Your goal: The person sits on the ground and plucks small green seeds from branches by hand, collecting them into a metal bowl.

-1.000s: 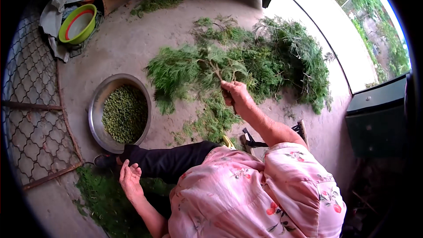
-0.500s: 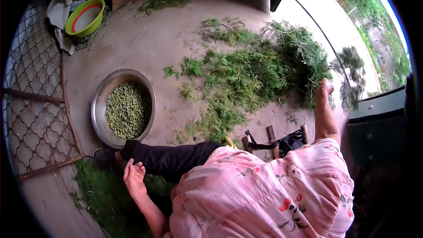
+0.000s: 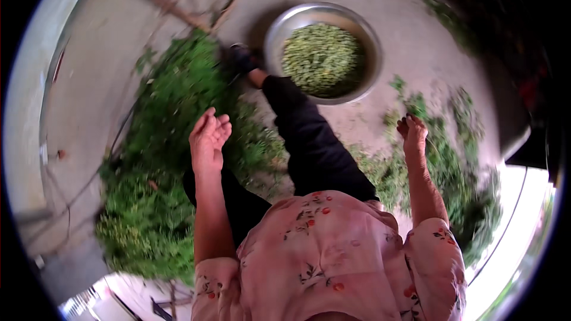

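On the floor [image 3: 416, 41] I see, through my remote view, the big heap of greens [image 3: 157, 172], its long axis running up and down, a smaller patch of greens [image 3: 451, 151] at right, and a metal bowl [image 3: 324, 13] farther out between them. The heap lies mostly left of the left hand [image 3: 209, 137], the nearer one, whose loosely spread fingers look empty; I cannot tell whether the right hand [image 3: 414, 133], fingers curled, grips anything.

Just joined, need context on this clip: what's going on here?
The person's left hand, loosely open and apparently empty, is over the big green pile. The right hand, curled, is over sparser greens to the right; whether it holds anything is unclear. A metal basin holding small green pieces stands on the floor ahead.
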Available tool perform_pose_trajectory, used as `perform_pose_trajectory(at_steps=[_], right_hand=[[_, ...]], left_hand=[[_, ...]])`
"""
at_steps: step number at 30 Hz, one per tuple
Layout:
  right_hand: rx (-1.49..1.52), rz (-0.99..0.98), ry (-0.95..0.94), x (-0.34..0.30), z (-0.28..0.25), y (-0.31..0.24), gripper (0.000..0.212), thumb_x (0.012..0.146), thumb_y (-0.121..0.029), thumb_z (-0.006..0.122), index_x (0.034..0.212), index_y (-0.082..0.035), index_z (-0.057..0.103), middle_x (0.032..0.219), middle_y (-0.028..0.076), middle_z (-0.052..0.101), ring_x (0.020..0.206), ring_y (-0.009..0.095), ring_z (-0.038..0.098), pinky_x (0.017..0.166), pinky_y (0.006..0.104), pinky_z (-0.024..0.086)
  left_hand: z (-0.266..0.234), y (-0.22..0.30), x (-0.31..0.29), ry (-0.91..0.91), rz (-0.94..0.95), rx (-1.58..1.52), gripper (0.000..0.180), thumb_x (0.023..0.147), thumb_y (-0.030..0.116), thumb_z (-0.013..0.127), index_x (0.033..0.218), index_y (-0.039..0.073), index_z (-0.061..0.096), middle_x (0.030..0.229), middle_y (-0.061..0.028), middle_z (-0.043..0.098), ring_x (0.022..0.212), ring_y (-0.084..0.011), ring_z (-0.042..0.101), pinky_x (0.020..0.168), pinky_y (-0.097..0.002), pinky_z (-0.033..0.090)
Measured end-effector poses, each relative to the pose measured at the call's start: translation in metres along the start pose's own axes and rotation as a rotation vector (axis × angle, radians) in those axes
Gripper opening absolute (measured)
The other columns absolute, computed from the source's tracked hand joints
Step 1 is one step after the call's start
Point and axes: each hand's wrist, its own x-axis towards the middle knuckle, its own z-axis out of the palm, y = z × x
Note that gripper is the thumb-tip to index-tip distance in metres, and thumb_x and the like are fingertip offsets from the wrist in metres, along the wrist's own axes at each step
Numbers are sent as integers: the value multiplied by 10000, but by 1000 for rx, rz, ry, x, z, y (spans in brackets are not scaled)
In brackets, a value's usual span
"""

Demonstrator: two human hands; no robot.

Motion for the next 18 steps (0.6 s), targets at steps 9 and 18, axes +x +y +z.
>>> perform_pose_trajectory(at_steps=[9, 18], right_hand=[[-117, -3, -520, -60, 242, -17, 226, 839, -94, 525, 1027, 30, 549, 790, 81, 579, 647, 184, 599, 576, 277, 499], [-392, 215, -845, -148, 366, 103, 179, 819, -38, 507, 965, 44, 570, 698, 74, 568, 544, 155, 578, 478, 250, 466]], left_hand=[[-128, 29, -20, 464, 266, -270, 254, 864, 140, 528, 1088, 22, 510, 913, -123, 626, 776, -181, 611, 702, -307, 515], [-231, 30, -20, 607, 282, -414, 227, 870, 112, 514, 1075, 13, 506, 903, -127, 616, 742, -189, 605, 671, -299, 522]])
